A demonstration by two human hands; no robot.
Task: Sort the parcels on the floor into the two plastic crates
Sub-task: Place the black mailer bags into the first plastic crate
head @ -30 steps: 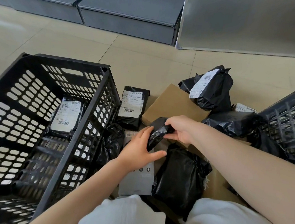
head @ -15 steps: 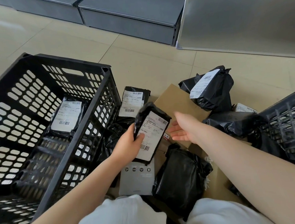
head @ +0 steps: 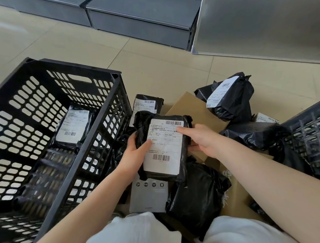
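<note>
Left crate (head: 101,114): the big black slotted crate at my left, on the tiled floor (head: 161,71). I see one parcel already inside it.
Sorted parcel (head: 73,126): black bag with a white label facing up, lying on the crate bottom near the far right corner. This is all the finished work I can see.
My left hand (head: 133,152): it grips the left edge of the parcel I am reading, with the thumb curled over the front onto the label.
Parcel in hand (head: 165,146): black wrapped packet, label toward me, lifted above the pile and just beside the right wall of the left crate. I judge I am reading the label to choose the crate, so it is not sorted yet.
My right hand (head: 200,139): it steadies the right edge; the thumb lies along the top of the label, and the other fingers go behind, where I cannot see them well.
Small black packet (head: 146,105): on the floor beyond my hands, beside the crate wall, waiting.
Grey flat box (head: 149,197): on the floor under the held parcel, near my knees, waiting.
Brown cartons (head: 190,107): they lie partly under the bags, unsorted.
Black bag near my knees (head: 195,193): unsorted.
Labelled black bag (head: 230,96): at the far side of the pile, unsorted.
Black bag by right crate (head: 252,135): unsorted, touching the crate's side.
Right crate (head: 313,134): only a part shows at the right edge; its inside is hidden, so I cannot tell what it holds.
Progress: my judgement is an early stage, with most parcels remaining on the floor.
</note>
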